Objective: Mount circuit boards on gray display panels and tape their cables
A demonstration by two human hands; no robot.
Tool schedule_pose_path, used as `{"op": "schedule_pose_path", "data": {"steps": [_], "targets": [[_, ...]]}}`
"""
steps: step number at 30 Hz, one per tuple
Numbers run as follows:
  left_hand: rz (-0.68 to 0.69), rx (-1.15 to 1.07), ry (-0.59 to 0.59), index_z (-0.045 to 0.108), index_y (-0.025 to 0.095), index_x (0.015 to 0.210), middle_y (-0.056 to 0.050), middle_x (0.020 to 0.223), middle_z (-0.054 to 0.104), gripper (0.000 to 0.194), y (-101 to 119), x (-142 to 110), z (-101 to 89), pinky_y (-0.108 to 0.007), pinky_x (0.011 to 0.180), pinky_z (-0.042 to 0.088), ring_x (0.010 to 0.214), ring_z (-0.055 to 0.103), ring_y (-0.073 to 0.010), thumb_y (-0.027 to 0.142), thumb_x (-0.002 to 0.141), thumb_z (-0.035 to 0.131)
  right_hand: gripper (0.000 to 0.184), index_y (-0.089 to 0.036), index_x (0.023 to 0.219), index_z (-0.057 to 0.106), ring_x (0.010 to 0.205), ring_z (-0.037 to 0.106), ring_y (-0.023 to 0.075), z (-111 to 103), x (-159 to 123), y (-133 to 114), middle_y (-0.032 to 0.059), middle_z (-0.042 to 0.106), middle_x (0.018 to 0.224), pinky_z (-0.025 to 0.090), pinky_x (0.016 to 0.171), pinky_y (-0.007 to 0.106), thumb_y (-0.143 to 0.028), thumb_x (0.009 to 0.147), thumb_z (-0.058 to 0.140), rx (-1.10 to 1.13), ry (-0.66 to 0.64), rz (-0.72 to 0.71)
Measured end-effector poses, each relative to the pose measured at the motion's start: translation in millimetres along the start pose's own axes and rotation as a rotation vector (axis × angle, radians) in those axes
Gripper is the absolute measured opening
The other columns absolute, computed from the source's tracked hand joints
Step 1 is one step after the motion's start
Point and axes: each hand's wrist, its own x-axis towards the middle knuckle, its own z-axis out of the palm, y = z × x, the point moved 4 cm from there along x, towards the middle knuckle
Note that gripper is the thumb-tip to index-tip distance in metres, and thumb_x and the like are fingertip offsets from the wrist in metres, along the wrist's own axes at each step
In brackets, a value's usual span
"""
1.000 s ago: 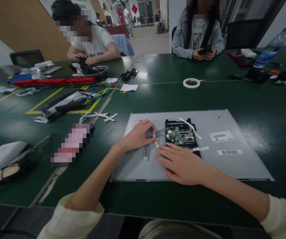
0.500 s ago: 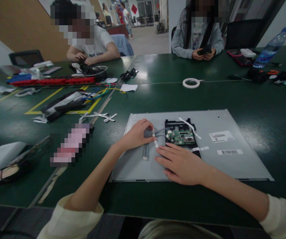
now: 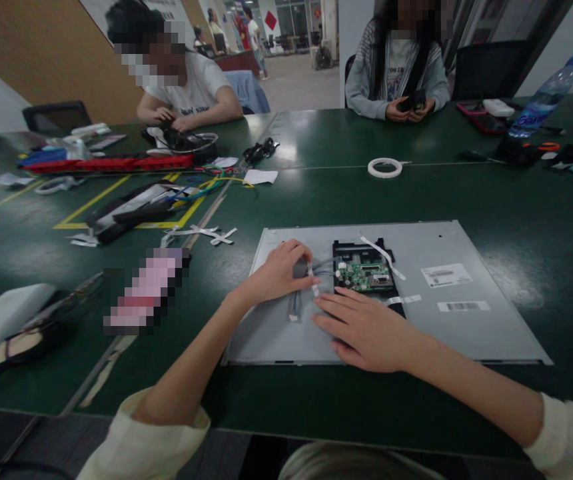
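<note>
A grey metal display panel (image 3: 281,347) lies back side up on the table. A green circuit board (image 3: 364,277) is set in a black plastic frame (image 3: 342,250) on it. My left hand (image 3: 280,270) has its fingers curled over a strip of white tape (image 3: 310,271) that crosses thin grey cables (image 3: 325,268). Index finger and thumb are on the tape, and the palm side is hidden. My right hand (image 3: 366,328) lies flat with fingers spread, fingertips at the tape's near end. A cable end with a connector (image 3: 294,315) sticks out below my left hand.
A roll of white tape (image 3: 385,167) lies behind the panel. To the left are a phone (image 3: 149,287), a white device (image 3: 4,320), loose tape strips (image 3: 222,237) and a dark cable bundle (image 3: 126,212). A plastic bottle (image 3: 546,100) stands right. Two people sit opposite.
The whole view has shifted slightly to the right. Both hands stay at the same tape strip, with little visible movement.
</note>
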Motion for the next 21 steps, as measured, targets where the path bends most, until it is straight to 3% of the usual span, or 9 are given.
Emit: {"op": "schedule_pose_path", "data": {"steps": [3, 7, 11, 16, 21], "targets": [[-0.015, -0.01, 0.048, 0.054, 0.019, 0.093, -0.005, 0.096, 0.054, 0.02, -4, 2, 0.5, -0.034, 0.086, 0.04, 0.094, 0.05, -0.0195, 0.038, 0.089, 0.049, 0.043, -0.014, 0.129, 0.051, 0.134, 0.033, 0.0203, 0, 0, -1, 0.0116, 0.04, 0.142, 0.019, 0.116, 0.038, -0.034, 0.093, 0.039, -0.001, 0.0, 0.0], [-0.078, 0.033, 0.128, 0.053, 0.018, 0.087, -0.004, 0.088, 0.054, 0.011, -16, 6, 3.8, -0.033, 0.079, 0.041, 0.086, 0.051, -0.0187, 0.029, 0.086, 0.05, 0.042, -0.014, 0.128, 0.052, 0.134, 0.032, 0.0199, -1, 0, -1, 0.0117, 0.041, 0.141, 0.019, 0.115, 0.038, -0.033, 0.093, 0.039, 0.0, 0.01, -0.002], [-0.17, 0.067, 0.216, 0.051, 0.018, 0.078, -0.002, 0.078, 0.052, 0.013, -25, 7, 6.3, -0.031, 0.071, 0.041, 0.076, 0.05, -0.0177, 0.029, 0.085, 0.05, 0.042, -0.014, 0.128, 0.052, 0.134, 0.032, 0.0195, -1, -1, 0, 0.0119, 0.041, 0.141, 0.02, 0.115, 0.039, -0.033, 0.093, 0.04, 0.019, 0.018, -0.002], [-0.19, 0.057, 0.255, 0.05, 0.019, 0.075, -0.002, 0.076, 0.052, 0.013, -24, 7, 6.1, -0.031, 0.07, 0.041, 0.076, 0.051, -0.0178, 0.027, 0.085, 0.047, 0.041, -0.014, 0.128, 0.053, 0.134, 0.032, 0.0192, -1, -1, -1, 0.0117, 0.042, 0.141, 0.02, 0.115, 0.039, -0.032, 0.092, 0.041, 0.026, 0.017, 0.001], [-0.202, -0.017, 0.263, 0.051, 0.019, 0.085, -0.002, 0.082, 0.054, 0.019, -21, 4, 5.6, -0.031, 0.071, 0.042, 0.077, 0.052, -0.017, 0.038, 0.084, 0.052, 0.042, -0.014, 0.128, 0.052, 0.135, 0.031, 0.0196, -1, -1, -1, 0.0116, 0.041, 0.142, 0.02, 0.115, 0.039, -0.033, 0.093, 0.04, 0.02, 0.021, 0.003]]}}
